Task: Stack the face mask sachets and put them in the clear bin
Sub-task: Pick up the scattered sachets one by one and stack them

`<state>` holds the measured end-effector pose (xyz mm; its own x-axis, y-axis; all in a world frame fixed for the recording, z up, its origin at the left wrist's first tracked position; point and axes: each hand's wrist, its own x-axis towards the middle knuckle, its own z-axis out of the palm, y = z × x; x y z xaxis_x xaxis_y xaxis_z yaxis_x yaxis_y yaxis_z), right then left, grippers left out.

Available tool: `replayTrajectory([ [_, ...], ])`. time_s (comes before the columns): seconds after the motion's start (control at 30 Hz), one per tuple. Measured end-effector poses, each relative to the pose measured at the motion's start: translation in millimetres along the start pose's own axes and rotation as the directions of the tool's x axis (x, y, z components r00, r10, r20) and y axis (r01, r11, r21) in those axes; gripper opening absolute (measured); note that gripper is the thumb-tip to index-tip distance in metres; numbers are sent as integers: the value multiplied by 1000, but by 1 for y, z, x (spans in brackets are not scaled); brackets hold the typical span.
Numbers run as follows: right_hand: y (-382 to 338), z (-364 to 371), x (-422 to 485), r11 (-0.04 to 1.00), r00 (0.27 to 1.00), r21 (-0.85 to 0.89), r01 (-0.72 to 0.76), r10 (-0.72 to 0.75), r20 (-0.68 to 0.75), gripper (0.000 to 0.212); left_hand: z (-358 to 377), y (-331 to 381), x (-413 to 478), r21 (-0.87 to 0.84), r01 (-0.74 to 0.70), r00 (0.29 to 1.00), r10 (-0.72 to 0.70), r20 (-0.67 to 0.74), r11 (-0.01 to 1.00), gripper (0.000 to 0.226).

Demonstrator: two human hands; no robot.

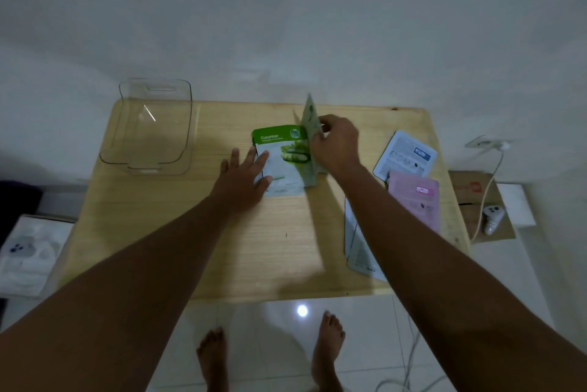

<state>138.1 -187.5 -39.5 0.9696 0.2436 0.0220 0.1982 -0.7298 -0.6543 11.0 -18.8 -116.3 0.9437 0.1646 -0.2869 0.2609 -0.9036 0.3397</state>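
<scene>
Green-and-white foil face mask sachet point(281, 160), labelled "Cucumber", lies flat mid-surface on the pale wooden surface point(178, 233). Left hand point(244, 177), fingers spread flat, presses its near-left corner. Right hand point(335, 144) pinches a second pale green sachet point(310, 125), held on edge just beside the first. Empty clear plastic bin point(152, 128) occupies the far-left corner. White sachet point(405, 153), pink sachet point(416, 201) and pale grey sachet point(357, 248) lie along the right edge, other print unreadable.

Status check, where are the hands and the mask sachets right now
Left hand flat on cucumber sachet. Right hand holds second sachet on edge beside it. Clear bin empty, path open.
</scene>
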Motion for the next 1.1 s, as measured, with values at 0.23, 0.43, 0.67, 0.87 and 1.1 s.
replayTrajectory([
  [0.23, -29, 50, -38, 993, 976, -73, 89, -72, 204, 36, 0, 0, -2, 6, -16, 1000, 16, -6, 1000, 67],
  [0.43, -24, 37, -44, 934, 947, -316, 169, -65, 314, 51, 2, -1, -2, -23, 0, 1000, 0, -21, 1000, 67],
  [0.67, -7, 45, -54, 874, 889, -403, 272, -67, 453, 73, -1, 6, -3, -89, 2, 998, -7, -56, 996, 60],
  [0.87, 13, 32, -43, 953, 971, -232, 195, -153, 185, 38, 7, 2, 0, 0, 11, 998, -11, -54, 1000, 64],
  [1.1, 44, 5, -14, 902, 916, -243, -358, 390, 98, 70, 4, 5, 0, -30, 30, 998, -31, -62, 999, 71],
])
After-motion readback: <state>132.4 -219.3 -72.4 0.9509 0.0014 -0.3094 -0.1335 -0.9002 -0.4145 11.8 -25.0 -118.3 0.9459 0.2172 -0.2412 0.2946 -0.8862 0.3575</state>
